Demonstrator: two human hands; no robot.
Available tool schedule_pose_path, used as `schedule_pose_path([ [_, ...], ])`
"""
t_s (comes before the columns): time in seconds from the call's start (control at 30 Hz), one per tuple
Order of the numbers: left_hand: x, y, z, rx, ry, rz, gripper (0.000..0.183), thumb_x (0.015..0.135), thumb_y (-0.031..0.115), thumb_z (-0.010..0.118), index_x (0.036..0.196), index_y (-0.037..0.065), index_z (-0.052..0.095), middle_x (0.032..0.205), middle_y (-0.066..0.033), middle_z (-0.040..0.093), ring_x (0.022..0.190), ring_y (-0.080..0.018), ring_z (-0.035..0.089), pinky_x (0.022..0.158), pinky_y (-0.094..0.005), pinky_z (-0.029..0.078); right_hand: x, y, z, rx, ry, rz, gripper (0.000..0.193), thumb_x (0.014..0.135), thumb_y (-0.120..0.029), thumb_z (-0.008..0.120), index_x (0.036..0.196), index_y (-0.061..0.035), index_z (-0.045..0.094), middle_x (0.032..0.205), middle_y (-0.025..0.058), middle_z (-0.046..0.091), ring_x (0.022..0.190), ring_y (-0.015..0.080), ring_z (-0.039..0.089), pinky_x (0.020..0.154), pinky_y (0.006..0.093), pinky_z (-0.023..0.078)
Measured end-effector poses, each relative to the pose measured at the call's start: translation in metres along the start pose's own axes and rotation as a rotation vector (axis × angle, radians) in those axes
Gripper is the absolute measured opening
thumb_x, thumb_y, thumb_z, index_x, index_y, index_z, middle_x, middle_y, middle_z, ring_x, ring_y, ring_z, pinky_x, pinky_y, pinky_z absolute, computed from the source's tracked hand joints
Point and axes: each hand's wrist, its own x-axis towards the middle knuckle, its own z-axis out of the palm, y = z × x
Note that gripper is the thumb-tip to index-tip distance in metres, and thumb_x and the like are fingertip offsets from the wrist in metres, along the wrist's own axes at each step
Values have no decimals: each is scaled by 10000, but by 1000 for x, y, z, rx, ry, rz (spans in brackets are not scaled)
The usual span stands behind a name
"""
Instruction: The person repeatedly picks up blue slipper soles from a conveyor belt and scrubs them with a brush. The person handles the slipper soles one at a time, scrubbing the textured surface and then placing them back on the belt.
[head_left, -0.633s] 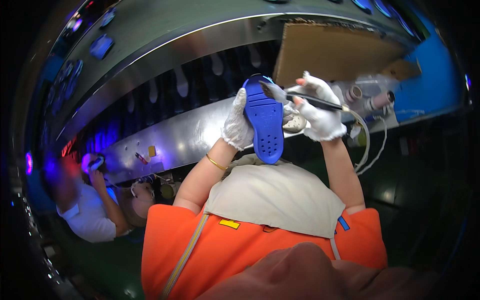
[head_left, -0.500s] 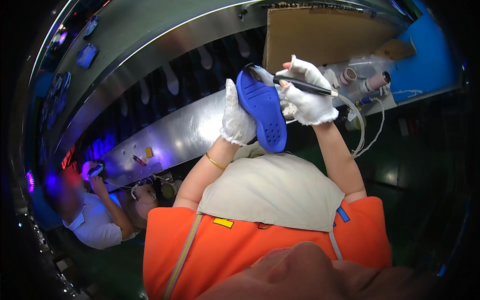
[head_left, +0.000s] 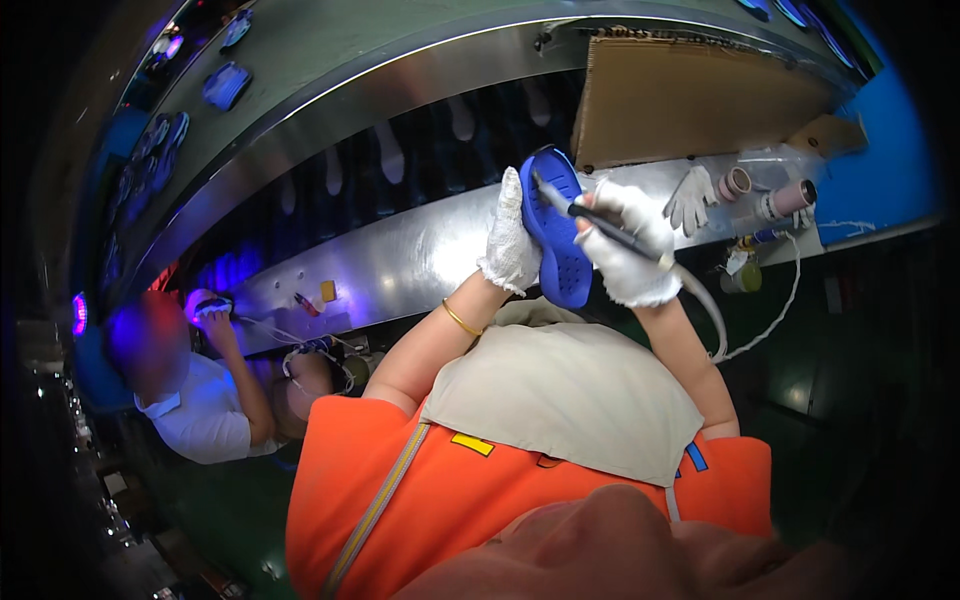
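Note:
A blue shoe sole point(head_left: 566, 265) with grooves and small holes stands tilted in front of me. My left hand point(head_left: 512, 238), in a white glove, grips its left edge. In my right hand point(head_left: 635, 245), gloved too with bare fingertips, is a black-handled brush point(head_left: 600, 223) with a pale tube running from its rear end. The brush tip crosses the upper part of the sole, near its left rim; whether it touches is hard to tell. My left thumb and fingers are partly hidden behind the sole.
Beyond my hands runs a metal bench point(head_left: 400, 240) with a cardboard sheet point(head_left: 700, 105) upright on it. At right lie a spare white glove point(head_left: 690, 200) and pinkish rolls point(head_left: 790, 200). Blue shoe parts point(head_left: 227, 86) sit on a belt behind. A co-worker point(head_left: 205, 400) sits at left.
The brush has moved from the sole's top edge down to its upper left part. The sole has turned, showing more raised rim. The view has shifted, uncovering the spare glove.

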Motion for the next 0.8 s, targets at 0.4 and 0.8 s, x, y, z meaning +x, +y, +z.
schedule_pose_path([
  [0.4, -13, 18, -24, 16, 18, -173, 715, 864, 669, 366, 1199, 58, 523, 1102, -114, 598, 969, -245, 583, 905, -386, 470, -38, -3, 8, 195, -143, 236, 163, 735, 64, 674, 868, -3, 607, 884, 78, 625, 795, 118, 612, 705, 253, 511],
  [0.8, -17, 9, -21, 132, -174, -150, 940, 756, 822, 207, 1229, 61, 489, 1065, -152, 608, 954, -271, 607, 841, -407, 516, -48, 20, -5, 284, -121, 218, 79, 778, -5, 681, 827, -21, 622, 864, 67, 645, 716, 102, 607, 664, 240, 499],
])
